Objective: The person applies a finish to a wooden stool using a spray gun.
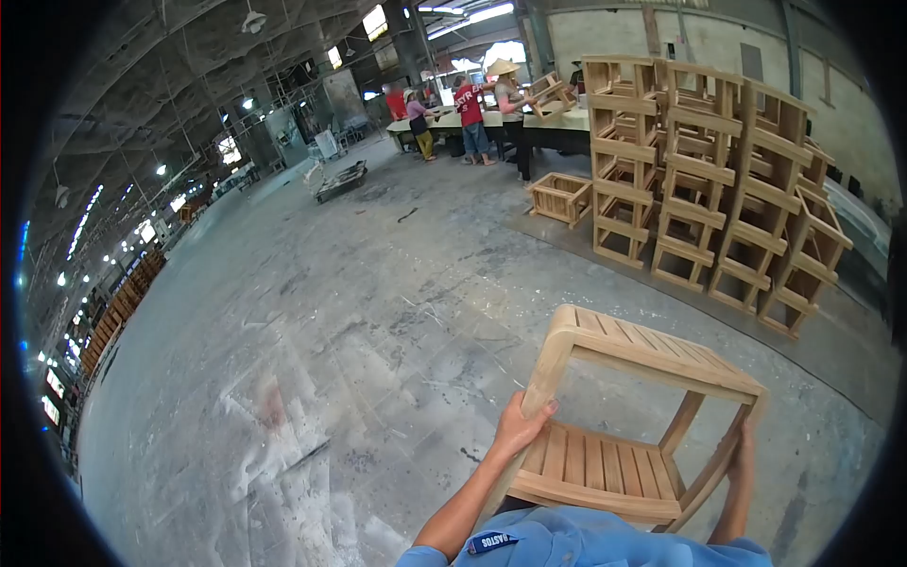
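In front of my body I carry a slatted wooden side table (652, 352), with a slatted top and a lower slatted shelf (600, 463). It is tilted, and its lower end is close to my blue shirt. My left hand (522, 423) is wrapped round the leg on the left side, the thumb lying on the inner face. On the opposite side my right hand (744, 454) grips the right leg, its fingers partly hidden behind the wood.
Tall stacks of similar wooden frames (694, 180) stand on a mat to the right. One wooden piece (561, 197) sits beside them on the floor. Several people work at a long table (567, 119) at the back. A low trolley (342, 181) is on the concrete floor (283, 312).
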Demonstrator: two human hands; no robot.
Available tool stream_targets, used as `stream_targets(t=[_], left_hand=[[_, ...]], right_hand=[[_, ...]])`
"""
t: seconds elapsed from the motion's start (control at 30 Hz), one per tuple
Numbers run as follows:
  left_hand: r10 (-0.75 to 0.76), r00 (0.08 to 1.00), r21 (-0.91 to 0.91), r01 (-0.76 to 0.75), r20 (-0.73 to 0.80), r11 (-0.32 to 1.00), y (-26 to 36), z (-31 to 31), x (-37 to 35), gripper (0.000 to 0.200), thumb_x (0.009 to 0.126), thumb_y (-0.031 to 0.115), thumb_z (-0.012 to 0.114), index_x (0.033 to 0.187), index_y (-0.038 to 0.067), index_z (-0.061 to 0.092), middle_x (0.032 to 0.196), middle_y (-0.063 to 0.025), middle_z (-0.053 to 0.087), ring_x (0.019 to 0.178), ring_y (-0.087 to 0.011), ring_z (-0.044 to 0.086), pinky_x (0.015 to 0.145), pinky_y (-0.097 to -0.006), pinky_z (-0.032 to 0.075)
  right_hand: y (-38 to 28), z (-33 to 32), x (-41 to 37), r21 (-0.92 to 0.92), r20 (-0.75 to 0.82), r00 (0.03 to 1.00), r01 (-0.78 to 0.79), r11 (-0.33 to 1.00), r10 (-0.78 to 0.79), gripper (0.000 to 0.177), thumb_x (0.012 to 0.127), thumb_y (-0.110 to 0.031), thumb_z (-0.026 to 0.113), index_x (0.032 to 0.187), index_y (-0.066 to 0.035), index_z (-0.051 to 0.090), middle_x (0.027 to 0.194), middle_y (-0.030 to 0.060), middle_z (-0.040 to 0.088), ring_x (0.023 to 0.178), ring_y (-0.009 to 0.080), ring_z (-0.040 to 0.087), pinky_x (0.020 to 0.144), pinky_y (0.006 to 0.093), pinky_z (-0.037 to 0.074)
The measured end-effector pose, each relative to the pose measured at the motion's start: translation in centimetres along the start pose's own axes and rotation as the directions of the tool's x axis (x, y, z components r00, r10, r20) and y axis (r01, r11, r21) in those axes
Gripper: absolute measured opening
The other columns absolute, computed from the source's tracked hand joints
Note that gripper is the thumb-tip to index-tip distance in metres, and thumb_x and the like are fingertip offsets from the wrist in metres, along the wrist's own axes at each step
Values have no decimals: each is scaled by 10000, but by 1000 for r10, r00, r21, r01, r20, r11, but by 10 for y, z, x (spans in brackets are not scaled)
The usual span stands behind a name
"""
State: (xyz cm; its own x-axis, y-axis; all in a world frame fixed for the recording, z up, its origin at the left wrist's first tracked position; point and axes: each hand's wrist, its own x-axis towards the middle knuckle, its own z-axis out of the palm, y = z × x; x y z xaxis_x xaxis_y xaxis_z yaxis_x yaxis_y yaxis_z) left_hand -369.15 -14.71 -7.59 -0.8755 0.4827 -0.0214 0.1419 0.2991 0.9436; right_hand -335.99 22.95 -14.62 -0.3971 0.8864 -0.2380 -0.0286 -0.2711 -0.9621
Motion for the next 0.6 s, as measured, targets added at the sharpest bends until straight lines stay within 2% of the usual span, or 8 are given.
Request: stream_targets(t=[0.13, 0.23, 0.37, 0.5, 0.6], left_hand=[[-48, 999, 4, 48, -12, 999, 1, -39, 110, 690, 796, 509, 730, 1168, -45, 555, 1037, -183, 660, 979, -269, 639, 856, -363, 488], [17, 1000, 5, -17, 16, 1000, -20, -59, 208, 677, 799, 505, 729, 1158, -44, 559, 1029, -180, 661, 972, -261, 639, 849, -357, 489], [47, 991, 42, -53, 128, 998, -27, -80, 341, 675, 800, 507, 729, 1157, -40, 557, 1028, -174, 661, 969, -252, 637, 850, -355, 488], [91, 987, 37, -97, 132, 995, 0, -99, 445, 681, 804, 512, 727, 1169, -36, 552, 1029, -163, 661, 967, -247, 636, 856, -352, 487], [101, 988, 55, -108, 114, 993, -15, -99, 542, 665, 812, 500, 727, 1169, -33, 553, 1027, -156, 662, 962, -242, 635, 854, -350, 488]], right_hand=[[11, 101, 58, -70, -38, 999, 5, 998, -8, 679, 826, -685, 589, 1008, -31, 559, 743, 87, 569, 639, 207, 598, 581, 347, 512], [15, 173, 102, -28, -45, 999, 26, 999, -27, 700, 820, -703, 579, 1003, -27, 565, 737, 88, 571, 640, 207, 599, 579, 343, 508], [0, 261, 144, -6, -162, 987, -13, 1000, 12, 702, 823, -715, 568, 972, -29, 577, 715, 86, 572, 634, 199, 599, 572, 330, 506], [12, 331, 210, 30, -190, 982, 30, 999, -24, 697, 821, -720, 569, 941, -33, 575, 707, 79, 573, 622, 195, 599, 562, 330, 506], [13, 395, 286, 72, -164, 986, 40, 997, -27, 679, 831, -700, 575, 955, -32, 575, 717, 80, 575, 628, 193, 598, 558, 325, 504]])
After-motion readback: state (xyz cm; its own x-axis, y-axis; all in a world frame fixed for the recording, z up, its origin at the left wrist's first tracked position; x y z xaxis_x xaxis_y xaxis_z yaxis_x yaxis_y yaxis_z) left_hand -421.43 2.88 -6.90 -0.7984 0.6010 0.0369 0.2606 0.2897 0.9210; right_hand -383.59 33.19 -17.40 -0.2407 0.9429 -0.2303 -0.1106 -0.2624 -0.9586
